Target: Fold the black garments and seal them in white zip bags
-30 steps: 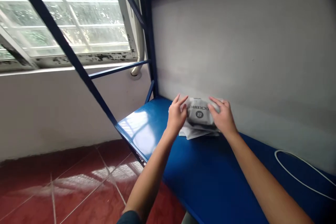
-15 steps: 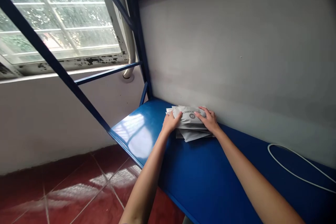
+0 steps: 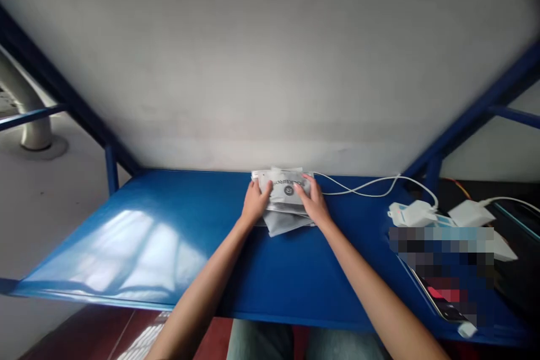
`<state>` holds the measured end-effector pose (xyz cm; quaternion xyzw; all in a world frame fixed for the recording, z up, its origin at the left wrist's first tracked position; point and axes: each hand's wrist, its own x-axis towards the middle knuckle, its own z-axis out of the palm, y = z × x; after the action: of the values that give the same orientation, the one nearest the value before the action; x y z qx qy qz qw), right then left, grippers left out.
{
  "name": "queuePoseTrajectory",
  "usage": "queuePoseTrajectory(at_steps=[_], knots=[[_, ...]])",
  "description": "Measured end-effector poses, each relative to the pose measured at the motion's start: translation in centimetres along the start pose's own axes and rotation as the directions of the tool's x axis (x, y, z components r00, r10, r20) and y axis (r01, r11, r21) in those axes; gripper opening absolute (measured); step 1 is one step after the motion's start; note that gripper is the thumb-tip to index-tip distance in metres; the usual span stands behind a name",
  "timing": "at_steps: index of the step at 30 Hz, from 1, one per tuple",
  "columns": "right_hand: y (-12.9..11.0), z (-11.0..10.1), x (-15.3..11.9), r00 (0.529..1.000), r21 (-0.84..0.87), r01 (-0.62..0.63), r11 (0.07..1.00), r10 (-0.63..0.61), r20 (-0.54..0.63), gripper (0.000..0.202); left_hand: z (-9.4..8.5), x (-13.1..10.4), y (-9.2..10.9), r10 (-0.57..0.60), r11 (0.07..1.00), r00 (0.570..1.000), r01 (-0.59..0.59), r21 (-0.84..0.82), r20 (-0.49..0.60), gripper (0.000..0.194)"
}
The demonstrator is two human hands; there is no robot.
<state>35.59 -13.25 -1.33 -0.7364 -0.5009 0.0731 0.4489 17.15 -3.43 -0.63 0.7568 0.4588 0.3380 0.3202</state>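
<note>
A loose stack of pale grey plastic mailing bags (image 3: 280, 198) rests on the blue shelf (image 3: 185, 270), close against the wall. Dark lettering and a round logo show on the top bag, and a lower one juts out toward me at an angle. At the stack's left side, my left hand (image 3: 255, 201) grips it, thumb on top. My right hand (image 3: 313, 201) holds the right side, its thumb also on the top bag near the logo. The fingers under and behind the bags are partly hidden.
White cables (image 3: 371, 185) run along the wall to a power strip (image 3: 400, 214) with white chargers (image 3: 470, 214) at the right. A phone (image 3: 439, 298), partly pixelated, lies near them. Blue metal struts (image 3: 84, 107) slant up at both ends. Sunlight falls on the shelf's left part.
My view has swung right, away from the window, bringing the power strip and phone into sight. Both hands still grip the stack of bags, which now sits squarer in front of me.
</note>
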Motion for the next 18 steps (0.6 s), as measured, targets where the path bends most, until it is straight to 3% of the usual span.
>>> queuePoseTrajectory(at_steps=[2, 5, 7, 9, 11, 13, 16, 18], knots=[[-0.8, 1.4, 1.5, 1.0, -0.016, 0.008, 1.0, -0.008, -0.005, 0.068, -0.4, 2.0, -0.6, -0.01, 1.0, 0.997, 0.011, 0.023, -0.072, 0.062], [-2.0, 3.4, 3.4, 0.998, -0.009, 0.051, 0.999, -0.05, 0.032, 0.069, -2.6, 3.2, -1.5, -0.014, 0.997, 0.987, 0.026, 0.071, -0.162, 0.066], [-2.4, 3.8, 4.1, 0.995, 0.002, 0.071, 0.997, -0.071, 0.064, 0.068, -4.2, 2.0, -1.6, 0.006, 0.995, 0.985, 0.012, 0.102, -0.173, 0.069], [-2.3, 3.3, 4.4, 0.992, 0.015, 0.082, 0.997, -0.083, 0.099, 0.069, -5.2, -0.7, -1.2, 0.102, 0.976, 0.988, -0.075, 0.206, -0.12, 0.082], [-1.8, 1.9, 4.5, 0.976, 0.023, 0.119, 0.993, -0.121, 0.183, 0.082, -5.3, -3.9, -0.5, 0.248, 0.897, 0.969, -0.227, 0.38, -0.008, 0.11], [-1.2, 0.3, 4.4, 0.921, 0.043, 0.187, 0.981, -0.19, 0.341, 0.104, -4.6, -6.5, 0.1, 0.334, 0.783, 0.938, -0.332, 0.526, 0.095, 0.127], [-0.6, -1.3, 3.8, 0.813, 0.09, 0.229, 0.969, -0.241, 0.529, 0.117, -3.7, -7.9, 0.1, 0.297, 0.742, 0.946, -0.313, 0.592, 0.127, 0.109], [-0.7, -1.3, 3.2, 0.796, 0.109, 0.214, 0.971, -0.238, 0.557, 0.114, -3.9, -7.0, -0.7, 0.232, 0.813, 0.965, -0.263, 0.519, 0.126, 0.096]])
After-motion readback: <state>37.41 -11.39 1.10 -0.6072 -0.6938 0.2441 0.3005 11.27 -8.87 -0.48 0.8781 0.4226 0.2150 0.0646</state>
